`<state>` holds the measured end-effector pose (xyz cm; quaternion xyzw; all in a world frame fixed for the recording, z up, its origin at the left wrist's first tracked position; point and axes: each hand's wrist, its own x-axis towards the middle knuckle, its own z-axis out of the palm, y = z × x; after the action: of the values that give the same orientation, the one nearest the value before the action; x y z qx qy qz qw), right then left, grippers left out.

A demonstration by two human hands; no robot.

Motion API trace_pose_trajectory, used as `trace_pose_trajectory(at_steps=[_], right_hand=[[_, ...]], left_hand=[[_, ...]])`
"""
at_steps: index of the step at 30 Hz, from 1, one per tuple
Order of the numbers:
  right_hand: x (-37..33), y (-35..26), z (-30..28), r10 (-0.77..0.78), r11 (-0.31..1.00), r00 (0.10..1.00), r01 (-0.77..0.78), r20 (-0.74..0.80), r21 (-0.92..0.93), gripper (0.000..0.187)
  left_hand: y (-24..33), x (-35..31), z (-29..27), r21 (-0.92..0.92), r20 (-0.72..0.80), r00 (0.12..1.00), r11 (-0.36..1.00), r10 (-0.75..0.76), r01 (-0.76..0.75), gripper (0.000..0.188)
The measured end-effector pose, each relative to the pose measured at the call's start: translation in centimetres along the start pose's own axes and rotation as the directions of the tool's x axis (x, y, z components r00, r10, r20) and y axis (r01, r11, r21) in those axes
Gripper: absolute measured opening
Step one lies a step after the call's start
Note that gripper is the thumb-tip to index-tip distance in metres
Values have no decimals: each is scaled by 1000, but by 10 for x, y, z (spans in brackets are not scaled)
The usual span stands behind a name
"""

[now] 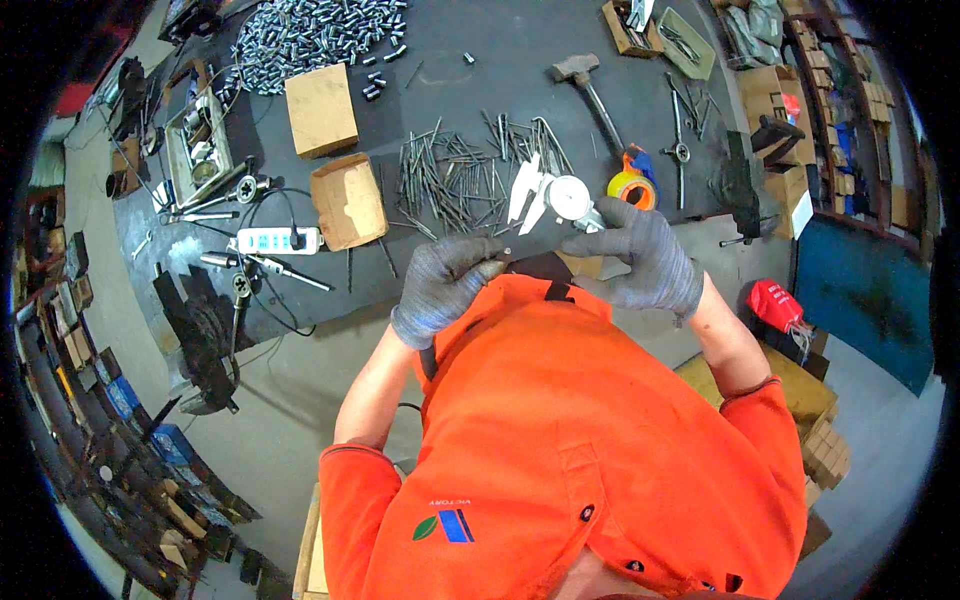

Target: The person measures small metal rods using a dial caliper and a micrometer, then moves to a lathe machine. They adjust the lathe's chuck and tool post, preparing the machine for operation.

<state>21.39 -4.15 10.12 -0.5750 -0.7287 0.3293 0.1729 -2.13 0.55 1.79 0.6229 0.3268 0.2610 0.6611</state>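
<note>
Gloved hands: two were shown, left hand (445, 285) and right hand (648, 262).
Short metal cylinders (310, 45): many were present, too densely heaped to count.
Thin metal rods (440, 172): dozens were present, overlapping beyond exact count.
Cardboard boxes beside the rods: two were seen, one closed box (320, 105), one open box (346, 202).
Die stocks (682, 152): three were visible.
Dial caliper (570, 198): one was present.
Hammer (593, 100): one was present.
Tape roll (616, 184): one was present.
Power strip (262, 240): one was present.

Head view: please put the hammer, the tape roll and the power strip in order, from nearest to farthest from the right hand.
1. Tape roll: just beyond the right hand.
2. Hammer: farther up, beyond the tape roll.
3. Power strip: far to the left.
</note>
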Motion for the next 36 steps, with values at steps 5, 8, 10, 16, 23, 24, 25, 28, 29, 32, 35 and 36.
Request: trace_pose_trajectory(at_steps=[5,8,10,16,23,24,25,28,29,32,35,36], right_hand=[[-7,3,4,43,998,994,-37,104,-53,38],[-7,0,-5,59,996,986,-48,154,-74,36],[-10,3,0,-1,1000,995,2,95,-11,34],[-12,15,-7,-23,995,989,8,148,97,20],[-12,18,4,11,1000,1000,-11,9,15,27],[-13,18,4,27,1000,1000,-27,16,-3,27],[-13,19,5,44,999,999,-44,21,-19,27],[-13,20,6,83,994,996,-81,37,-72,27],[-12,21,6,94,992,995,-90,44,-90,28],[-13,22,7,62,997,998,-62,-3,-48,28],[-11,18,5,104,991,994,-100,43,-88,28],[-11,20,7,78,995,997,-77,8,-63,27]], left_hand=[[3,3,4,7,13,1000,1000,-16,16,14],[-4,5,7,31,33,999,999,39,-40,13],[1,5,9,2,17,999,999,48,-48,13],[8,6,9,35,26,1000,999,7,-8,11],[1,7,14,26,35,999,999,34,-35,12],[2,7,15,26,33,999,1000,13,-14,12],[3,8,15,27,34,999,1000,-8,7,12],[3,9,16,8,16,999,999,-46,46,12],[1,9,16,-4,6,998,998,-55,55,12],[-2,10,13,47,35,997,997,-67,65,13],[-3,10,16,38,-13,998,997,-65,66,16],[-2,10,16,13,-12,997,997,-79,79,16]])
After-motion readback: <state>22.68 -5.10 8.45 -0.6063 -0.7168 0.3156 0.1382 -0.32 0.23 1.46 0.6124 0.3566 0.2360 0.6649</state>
